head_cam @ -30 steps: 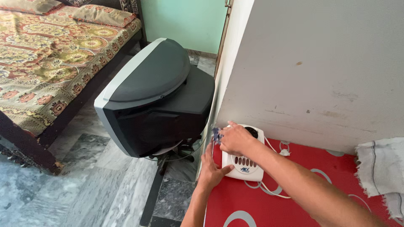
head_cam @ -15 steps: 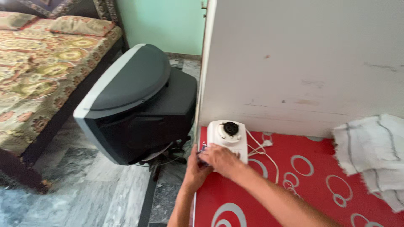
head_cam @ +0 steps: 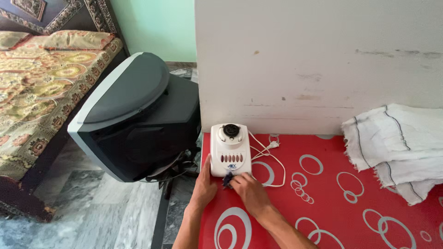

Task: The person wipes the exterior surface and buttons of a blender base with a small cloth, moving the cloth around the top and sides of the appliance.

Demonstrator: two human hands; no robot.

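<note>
Low in the middle of the frame, a white blender base (head_cam: 230,150) stands upright on a red table cover (head_cam: 332,203) printed with white rings, close to that cover's left edge. Its black drive socket faces up, and a row of dark oval buttons runs across its front face. A white power cord (head_cam: 270,161) loops off its right side across the red surface, the plug lying just beside the pale wall (head_cam: 323,60) behind.

The left hand (head_cam: 203,186) lies flat and open against the lower left corner of the base, fingers spread along its side, gripping nothing. The right hand (head_cam: 249,191) comes in from the bottom of the frame, its fingers closed together on a small dark blue cloth (head_cam: 227,179) pressed at the foot of the base's front; the cloth is mostly hidden by the fingers, so it may be a crumpled rag or a sponge.

At the right edge of the frame a white towel (head_cam: 397,143) with thin dark stripes lies folded on the red cover, well apart from the hands. Left of the table, a bulky grey and black television set (head_cam: 138,115) rests tilted on a stand over the marble floor (head_cam: 92,207), and a bed (head_cam: 41,87) with a patterned cover fills the upper left
</note>
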